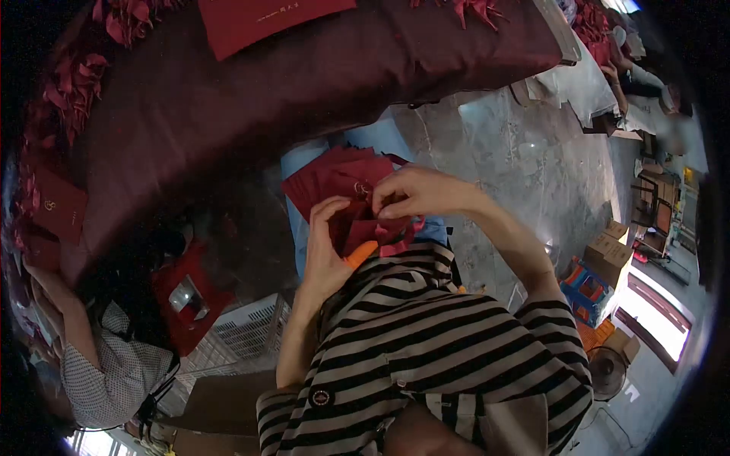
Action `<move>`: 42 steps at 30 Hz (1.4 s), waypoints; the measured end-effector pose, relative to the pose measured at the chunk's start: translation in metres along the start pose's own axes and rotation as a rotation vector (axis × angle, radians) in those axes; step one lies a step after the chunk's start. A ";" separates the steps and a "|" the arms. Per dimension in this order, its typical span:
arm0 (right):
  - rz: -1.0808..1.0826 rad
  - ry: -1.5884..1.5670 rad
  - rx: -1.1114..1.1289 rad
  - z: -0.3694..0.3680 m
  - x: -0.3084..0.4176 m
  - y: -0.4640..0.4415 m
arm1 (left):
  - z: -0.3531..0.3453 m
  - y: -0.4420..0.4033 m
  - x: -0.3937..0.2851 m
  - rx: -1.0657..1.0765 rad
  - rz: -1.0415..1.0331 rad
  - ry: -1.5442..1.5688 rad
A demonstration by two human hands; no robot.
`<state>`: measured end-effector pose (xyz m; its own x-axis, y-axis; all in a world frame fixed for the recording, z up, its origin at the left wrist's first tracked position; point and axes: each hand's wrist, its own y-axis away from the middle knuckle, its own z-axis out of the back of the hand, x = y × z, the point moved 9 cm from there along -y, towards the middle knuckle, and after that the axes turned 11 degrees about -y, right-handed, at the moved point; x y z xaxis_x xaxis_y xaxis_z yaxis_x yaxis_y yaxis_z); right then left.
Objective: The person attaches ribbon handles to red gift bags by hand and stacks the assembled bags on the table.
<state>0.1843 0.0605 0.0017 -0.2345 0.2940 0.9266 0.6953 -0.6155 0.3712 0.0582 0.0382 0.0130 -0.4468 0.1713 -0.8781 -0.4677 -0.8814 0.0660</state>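
A fanned stack of dark-red paper pieces (323, 178), at least one with gold print, lies across the lap on light-blue cloth. In front of it, my left hand (331, 243) is closed round the side of a small red paper bag (361, 232); an orange cover (361, 254) sits on its thumb. My right hand (411, 191) has its fingers pinched together at the bag's upper edge. Whatever is between those fingertips is hidden. Pinkish-red ribbon (397, 246) hangs by the bag, below the right hand.
A table under dark-red cloth (304, 91) curves ahead, bearing a large red printed piece (274, 23) and ribbon bunches (76, 91). At left are another person's arm (72, 311) and a white plastic crate (247, 330). Cardboard boxes (608, 254) and a fan (607, 370) stand right.
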 end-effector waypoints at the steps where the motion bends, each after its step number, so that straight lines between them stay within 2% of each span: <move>1: 0.001 0.005 -0.003 -0.001 0.001 0.005 | -0.002 0.005 0.003 -0.002 -0.006 0.001; 3: -0.004 0.115 -0.022 -0.003 0.001 0.014 | -0.021 0.011 0.014 0.131 0.164 0.357; 4: -0.008 0.142 -0.035 -0.003 0.002 0.018 | -0.022 0.007 0.009 0.135 0.162 0.357; 6: -0.008 0.135 -0.078 -0.006 0.003 0.026 | -0.021 0.000 0.002 0.142 0.160 0.152; 7: -0.009 0.129 -0.118 -0.005 0.004 0.029 | -0.022 0.001 0.007 0.148 0.155 0.152; 8: -0.011 0.128 -0.127 -0.006 0.003 0.032 | -0.038 0.008 0.016 0.329 0.143 0.090; 9: 0.059 0.179 -0.242 0.002 0.010 0.037 | -0.049 0.011 0.016 0.510 0.129 0.025; 10: 0.129 0.232 -0.359 0.011 0.017 0.043 | -0.047 0.007 0.015 0.519 0.119 0.025; 13: 0.093 0.202 -0.443 0.016 0.033 0.051 | -0.037 0.007 0.005 0.591 0.161 0.077; 15: 0.178 0.226 -0.699 0.062 0.050 0.072 | -0.041 0.008 0.014 0.806 0.187 -0.277; 16: 0.204 0.188 -0.736 0.074 0.052 0.082 | -0.038 0.009 0.015 0.802 0.183 -0.285; 17: 0.214 0.189 -0.742 0.077 0.054 0.084 | -0.033 0.009 0.011 0.727 0.157 -0.127; 18: 0.146 0.024 -0.746 0.080 0.044 0.085 | -0.029 0.012 0.007 0.657 0.132 0.032; 19: 0.078 -0.139 -0.747 0.080 0.034 0.086 | -0.032 0.018 0.012 0.662 0.126 0.025; 21: 0.118 -0.221 -0.771 0.083 0.028 0.085 | -0.033 0.019 0.012 0.592 0.103 0.173; 26: 0.241 -0.412 -0.761 0.092 0.011 0.069 | -0.017 0.005 -0.006 0.563 0.002 0.145; 28: 0.288 -0.455 -0.791 0.099 0.038 0.079 | 0.000 -0.002 -0.018 0.539 0.042 0.175; 29: 0.323 -0.507 -0.808 0.102 0.050 0.084 | 0.018 -0.006 -0.030 0.426 0.113 0.219; 31: 0.458 -0.339 -0.859 0.126 0.074 0.094 | 0.058 -0.021 -0.047 0.102 0.115 0.571; 32: 0.540 -0.242 -0.914 0.137 0.089 0.097 | 0.087 -0.035 -0.065 -0.061 -0.049 0.526; 33: 0.493 -0.076 -0.985 0.149 0.094 0.096 | 0.115 -0.049 -0.084 -0.223 -0.211 0.478; 34: 0.503 -0.071 -0.985 0.163 0.096 0.090 | 0.137 -0.062 -0.108 -0.339 -0.267 0.389; 35: 0.628 0.317 -1.056 0.169 0.118 0.091 | 0.156 -0.072 -0.128 -0.456 -0.324 0.297; 36: 0.743 0.713 -1.104 0.163 0.140 0.089 | 0.165 -0.087 -0.127 -0.463 -0.337 0.291; 38: 0.739 0.793 -1.111 0.169 0.152 0.074 | 0.189 -0.110 -0.113 -0.555 -0.240 -0.072; 40: 0.667 1.212 -1.122 0.164 0.161 0.055 | 0.184 -0.131 -0.109 -0.524 -0.225 -0.552; 41: 0.681 1.216 -1.126 0.172 0.159 0.050 | 0.181 -0.132 -0.099 -0.545 -0.142 -0.517; 42: 0.685 1.338 -1.090 0.174 0.154 0.039 | 0.173 -0.136 -0.095 -0.510 -0.222 -0.660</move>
<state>0.2936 0.2086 0.1487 -0.8269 -0.5456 0.1360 0.3258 -0.6621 -0.6749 0.0324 0.2180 0.1695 -0.8112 0.4446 -0.3799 -0.2680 -0.8600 -0.4341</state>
